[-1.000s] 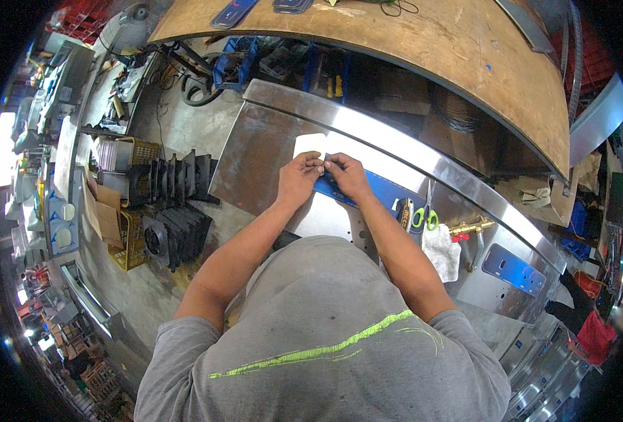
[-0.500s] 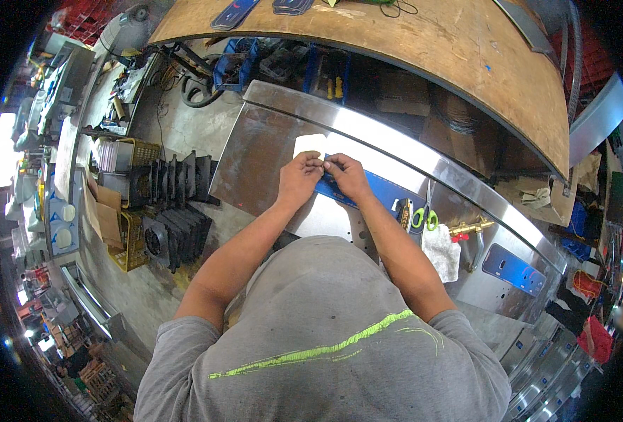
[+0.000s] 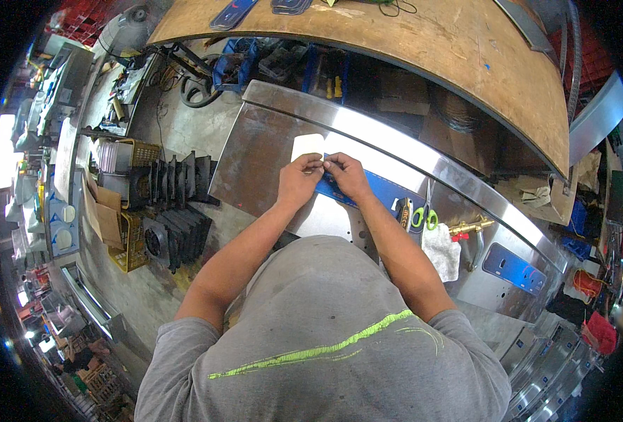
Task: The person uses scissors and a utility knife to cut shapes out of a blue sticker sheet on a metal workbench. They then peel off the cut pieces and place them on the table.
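My left hand [image 3: 299, 181] and my right hand [image 3: 348, 178] meet fingertip to fingertip at the left end of a long blue label strip [image 3: 385, 187]. The left fingers are pinched at a piece of white paper [image 3: 307, 145], which sticks up behind them. The right thumb and fingers pinch the strip's end; the exact contact is hidden by the fingertips. The strip lies along a shiny sheet-metal panel [image 3: 248, 179]. Right of my right hand rest a utility knife [image 3: 405, 212], green-handled scissors [image 3: 429, 214], and a white cloth [image 3: 441, 254].
A brass valve fitting [image 3: 473, 227] with a red part sits beyond the cloth, and a blue label [image 3: 514, 269] lies farther right. A wooden workbench [image 3: 438, 56] spans the far side. Black ribbed parts [image 3: 178, 235] and a yellow crate [image 3: 132, 246] stand on the left floor.
Almost nothing differs. The white paper has shifted very slightly to the left, and both hands keep their pinch in the same place.
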### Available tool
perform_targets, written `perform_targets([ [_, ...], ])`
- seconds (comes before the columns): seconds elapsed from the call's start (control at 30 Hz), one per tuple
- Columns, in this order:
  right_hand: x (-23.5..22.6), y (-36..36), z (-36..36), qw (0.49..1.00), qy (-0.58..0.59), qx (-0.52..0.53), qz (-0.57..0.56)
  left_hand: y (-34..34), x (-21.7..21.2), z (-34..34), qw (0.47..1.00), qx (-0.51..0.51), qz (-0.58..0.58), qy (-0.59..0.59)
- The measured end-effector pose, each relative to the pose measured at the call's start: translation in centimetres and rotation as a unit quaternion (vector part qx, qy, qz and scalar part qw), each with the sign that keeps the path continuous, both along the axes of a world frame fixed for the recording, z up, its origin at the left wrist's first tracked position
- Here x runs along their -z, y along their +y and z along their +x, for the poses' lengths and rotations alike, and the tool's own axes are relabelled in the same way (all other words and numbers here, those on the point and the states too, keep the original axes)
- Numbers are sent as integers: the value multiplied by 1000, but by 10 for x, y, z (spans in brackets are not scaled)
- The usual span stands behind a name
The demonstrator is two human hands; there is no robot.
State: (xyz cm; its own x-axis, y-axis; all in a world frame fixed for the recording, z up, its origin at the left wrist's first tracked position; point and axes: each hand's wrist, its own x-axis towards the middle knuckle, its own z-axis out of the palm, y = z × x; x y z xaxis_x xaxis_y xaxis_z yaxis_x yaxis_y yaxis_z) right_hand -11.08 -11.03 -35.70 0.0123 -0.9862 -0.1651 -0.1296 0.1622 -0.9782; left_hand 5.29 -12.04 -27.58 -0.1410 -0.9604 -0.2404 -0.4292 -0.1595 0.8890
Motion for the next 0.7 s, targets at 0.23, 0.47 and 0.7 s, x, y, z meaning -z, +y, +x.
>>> perform_targets([
  [0.23,-3,0,-1,1000,5,-6,8,-2,5,1,1000,1,2,12],
  [0.47,-1,0,1,1000,-10,1,9,-2,10,2,1000,-4,6,30],
  [0.7,1,0,1,1000,-11,4,1,-2,9,2,1000,7,-2,11],
])
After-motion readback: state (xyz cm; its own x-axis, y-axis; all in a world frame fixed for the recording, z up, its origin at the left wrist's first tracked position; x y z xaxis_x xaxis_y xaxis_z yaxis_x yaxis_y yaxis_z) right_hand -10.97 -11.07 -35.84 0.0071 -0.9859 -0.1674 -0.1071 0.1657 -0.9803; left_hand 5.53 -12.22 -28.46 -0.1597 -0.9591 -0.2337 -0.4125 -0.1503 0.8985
